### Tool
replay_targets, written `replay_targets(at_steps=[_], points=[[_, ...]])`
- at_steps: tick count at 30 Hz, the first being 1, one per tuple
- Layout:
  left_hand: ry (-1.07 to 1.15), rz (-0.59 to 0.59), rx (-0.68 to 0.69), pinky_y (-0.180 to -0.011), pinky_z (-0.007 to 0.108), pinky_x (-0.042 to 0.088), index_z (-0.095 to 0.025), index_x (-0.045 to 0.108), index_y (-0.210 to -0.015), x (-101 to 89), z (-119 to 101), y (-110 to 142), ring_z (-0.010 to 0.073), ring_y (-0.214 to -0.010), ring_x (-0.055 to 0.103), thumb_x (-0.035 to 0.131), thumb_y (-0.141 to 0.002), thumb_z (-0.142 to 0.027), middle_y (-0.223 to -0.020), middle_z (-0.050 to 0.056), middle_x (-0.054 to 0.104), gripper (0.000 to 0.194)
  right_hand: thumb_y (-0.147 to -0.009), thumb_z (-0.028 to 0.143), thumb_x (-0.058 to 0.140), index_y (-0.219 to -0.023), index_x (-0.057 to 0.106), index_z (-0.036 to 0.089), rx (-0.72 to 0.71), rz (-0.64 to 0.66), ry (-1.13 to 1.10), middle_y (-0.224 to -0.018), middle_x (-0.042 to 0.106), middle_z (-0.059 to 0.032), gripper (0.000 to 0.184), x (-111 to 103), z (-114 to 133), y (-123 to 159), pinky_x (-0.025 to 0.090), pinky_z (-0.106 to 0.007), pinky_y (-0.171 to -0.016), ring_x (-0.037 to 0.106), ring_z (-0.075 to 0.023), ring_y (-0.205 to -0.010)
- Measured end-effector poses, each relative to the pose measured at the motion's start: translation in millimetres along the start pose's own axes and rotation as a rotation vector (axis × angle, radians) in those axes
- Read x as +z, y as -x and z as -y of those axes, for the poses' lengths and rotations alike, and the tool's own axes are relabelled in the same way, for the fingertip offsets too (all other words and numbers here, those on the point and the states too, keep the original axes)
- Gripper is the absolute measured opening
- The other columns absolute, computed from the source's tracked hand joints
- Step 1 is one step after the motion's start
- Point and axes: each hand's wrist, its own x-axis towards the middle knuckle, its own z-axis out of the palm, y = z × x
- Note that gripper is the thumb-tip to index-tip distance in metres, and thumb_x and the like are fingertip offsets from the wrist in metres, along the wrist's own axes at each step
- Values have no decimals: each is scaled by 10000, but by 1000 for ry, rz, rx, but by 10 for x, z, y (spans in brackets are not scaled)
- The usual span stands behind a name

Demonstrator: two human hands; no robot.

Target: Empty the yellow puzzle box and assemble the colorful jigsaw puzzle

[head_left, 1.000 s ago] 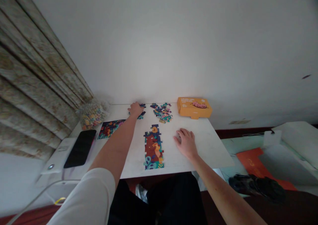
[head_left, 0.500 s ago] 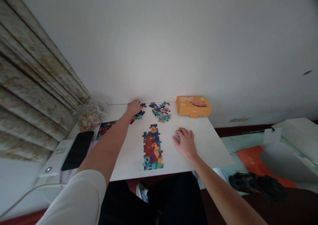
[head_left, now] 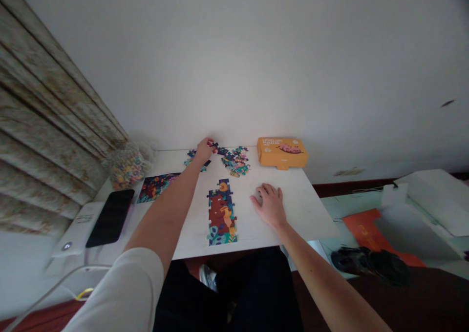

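Note:
My left hand (head_left: 204,150) reaches to the back of the white table, its fingers pinched on a dark puzzle piece (head_left: 215,145). Loose puzzle pieces lie on both sides of it, with a colourful pile (head_left: 237,161) to the right. My right hand (head_left: 270,206) rests on the table, fingers apart and slightly bent, with no piece visible in it. Between my arms lies a joined puzzle strip (head_left: 222,214) showing a brown bear, a yellow moon and leaves. A printed puzzle picture (head_left: 156,187) is partly covered by my left forearm.
A yellow puzzle box (head_left: 282,154) stands at the back right by the wall. On the left are a clear bag of colourful bits (head_left: 128,168), a black phone (head_left: 110,217) and a white box (head_left: 78,228). A curtain (head_left: 44,127) hangs beside them.
My left hand has moved right along the back of the table and now has a dark piece between its fingers. The right hand stays in place. The view has shifted slightly.

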Motion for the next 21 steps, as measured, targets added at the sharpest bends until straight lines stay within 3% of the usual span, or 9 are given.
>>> replay_targets(at_steps=[2, 5, 9, 11, 14, 21], points=[[287, -134, 29, -791, 304, 529, -210, 682, -1094, 71, -192, 129, 192, -869, 675, 682, -762, -135, -952, 39, 700, 340, -1008, 424, 515, -1175, 674, 217, 4, -1, 0, -1366, 634, -165, 310, -4, 2, 2, 259, -662, -1177, 517, -335, -1323], [619, -189, 86, -776, 285, 544, -212, 696, -1102, 222, -482, 534, 167, -827, 682, 705, -773, -188, -936, 19, 694, 331, -1003, 421, 527, -1180, 678, 213, 12, -10, -6, -1364, 637, -167, 313, -14, 2, 5, 243, -654, -1188, 511, -333, -1329], [713, -219, 57, -821, 291, 555, -207, 703, -1124, 344, -585, 1359, 164, -875, 689, 695, -834, -255, -1014, 47, 727, 294, -999, 424, 538, -1170, 679, 206, -8, -24, -13, -1352, 642, -169, 311, -18, -17, 5, 250, -647, -1182, 520, -330, -1308], [671, -193, -2, -816, 298, 566, -212, 700, -1149, 288, -450, 1747, 175, -902, 701, 683, -859, -283, -1092, 68, 734, 298, -997, 427, 542, -1161, 679, 201, -13, -32, -16, -1335, 648, -170, 311, -15, -33, 4, 251, -648, -1180, 527, -330, -1295], [606, -141, -63, -822, 312, 581, -221, 695, -1168, 40, -67, 2150, 196, -934, 727, 686, -861, -290, -1148, 76, 731, 314, -993, 425, 548, -1150, 681, 202, -16, -40, -19, -1310, 657, -165, 304, -6, -52, 1, 245, -654, -1177, 530, -333, -1286], [301, -139, -109, -849, 307, 594, -230, 711, -1077, -732, 870, 2509, 188, -933, 742, 684, -850, -237, -1128, 46, 747, 229, -982, 413, 548, -1156, 691, 186, -21, -51, -2, -1317, 649, -173, 319, -5, -72, -2, 252, -653, -1164, 524, -344, -1267]])
